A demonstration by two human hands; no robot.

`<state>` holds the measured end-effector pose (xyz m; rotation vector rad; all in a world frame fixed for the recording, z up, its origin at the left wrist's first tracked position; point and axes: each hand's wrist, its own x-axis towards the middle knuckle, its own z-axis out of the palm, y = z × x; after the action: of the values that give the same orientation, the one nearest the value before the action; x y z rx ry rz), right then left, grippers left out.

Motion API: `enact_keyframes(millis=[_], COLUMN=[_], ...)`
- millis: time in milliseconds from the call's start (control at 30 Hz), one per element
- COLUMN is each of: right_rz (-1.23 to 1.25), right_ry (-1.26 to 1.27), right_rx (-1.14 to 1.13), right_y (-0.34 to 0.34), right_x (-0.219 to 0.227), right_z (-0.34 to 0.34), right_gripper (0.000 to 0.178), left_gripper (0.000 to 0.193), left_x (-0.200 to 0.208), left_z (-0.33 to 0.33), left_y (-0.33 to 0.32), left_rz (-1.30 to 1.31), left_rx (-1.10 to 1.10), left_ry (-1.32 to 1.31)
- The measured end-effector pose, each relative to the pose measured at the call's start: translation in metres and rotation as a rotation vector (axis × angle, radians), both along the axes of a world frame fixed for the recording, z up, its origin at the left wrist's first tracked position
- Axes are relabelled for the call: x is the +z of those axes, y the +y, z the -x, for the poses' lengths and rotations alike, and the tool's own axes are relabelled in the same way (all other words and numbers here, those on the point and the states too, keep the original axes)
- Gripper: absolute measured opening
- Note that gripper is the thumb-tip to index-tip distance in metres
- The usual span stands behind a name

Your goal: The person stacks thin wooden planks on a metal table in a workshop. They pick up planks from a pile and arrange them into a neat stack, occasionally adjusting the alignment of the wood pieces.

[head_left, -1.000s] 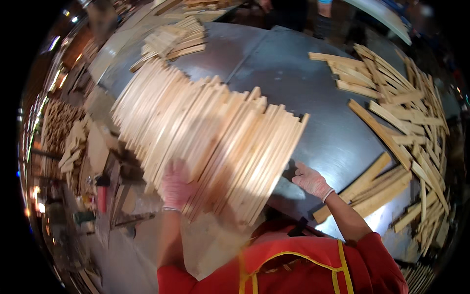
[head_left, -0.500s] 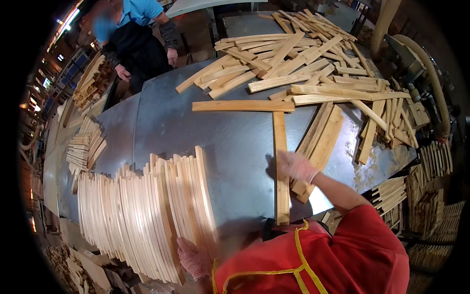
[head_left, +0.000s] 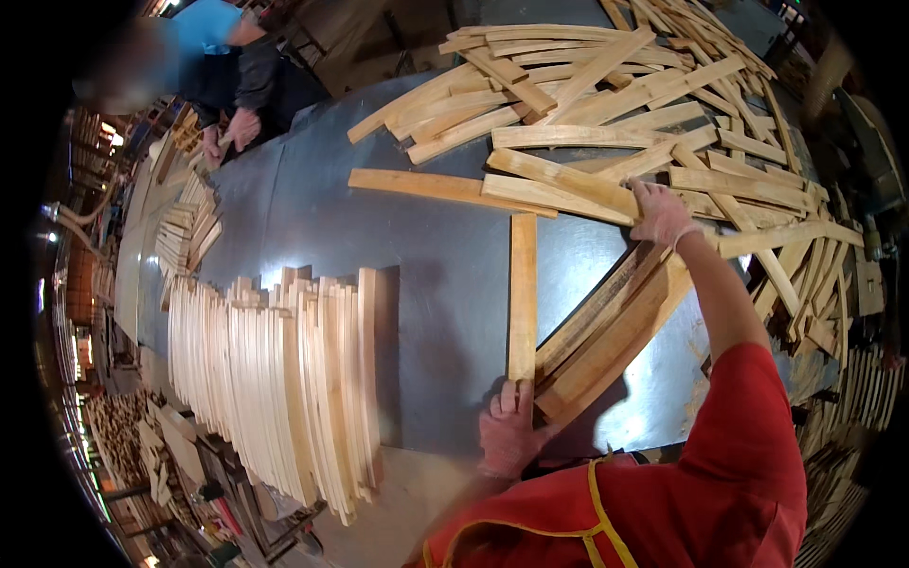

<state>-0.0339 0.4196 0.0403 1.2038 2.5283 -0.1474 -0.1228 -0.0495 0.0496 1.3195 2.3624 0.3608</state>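
My left hand (head_left: 508, 428), in a thin pale glove, rests flat at the table's near edge. Its fingertips touch the near end of a single upright-lying wooden slat (head_left: 523, 295). Just right of it lies a slanted bundle of slats (head_left: 615, 327). My right hand (head_left: 662, 212), also gloved, reaches out and presses on a long slat (head_left: 559, 184) at the edge of the loose heap of slats (head_left: 663, 123). Neither hand has its fingers closed around anything. To the left lies a tidy row of pale slats (head_left: 275, 379) set side by side.
The grey metal table (head_left: 445, 275) runs left to right. A second person in a blue top (head_left: 213, 57) works at the far left with hands on another small slat stack (head_left: 189, 232). More wood stacks (head_left: 118, 431) stand below the table's left side.
The view has swung right from the tidy row. My left hand left the row and now lies at the single slat's end. My right hand reached farther onto the heap.
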Motion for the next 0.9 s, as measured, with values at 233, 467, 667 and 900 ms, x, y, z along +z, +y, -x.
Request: enact_keyframes(millis=[233, 467, 667, 900], right_rz=[0.681, 1.505, 1.048, 0.811], right_ry=[0.37, 0.938, 0.555, 0.101], right_rx=[-0.207, -0.567, -0.241, 0.05], right_y=[-0.108, -0.27, -0.397, -0.498], right_x=[0.053, 0.001, -0.037, -0.015], right_z=[0.008, 0.024, 0.097, 0.181], right_gripper=[0.11, 0.078, 0.079, 0.103], left_gripper=[0.031, 0.012, 0.012, 0.02], left_x=[-0.04, -0.031, -0.005, 0.042], left_z=[0.044, 0.081, 0.111, 0.112], left_y=[-0.082, -0.152, -0.215, -0.255], left_rz=[-0.103, -0.232, -0.268, -0.316], left_rx=[0.416, 0.526, 0.493, 0.848], left_ry=[-0.445, -0.239, -0.069, -0.709])
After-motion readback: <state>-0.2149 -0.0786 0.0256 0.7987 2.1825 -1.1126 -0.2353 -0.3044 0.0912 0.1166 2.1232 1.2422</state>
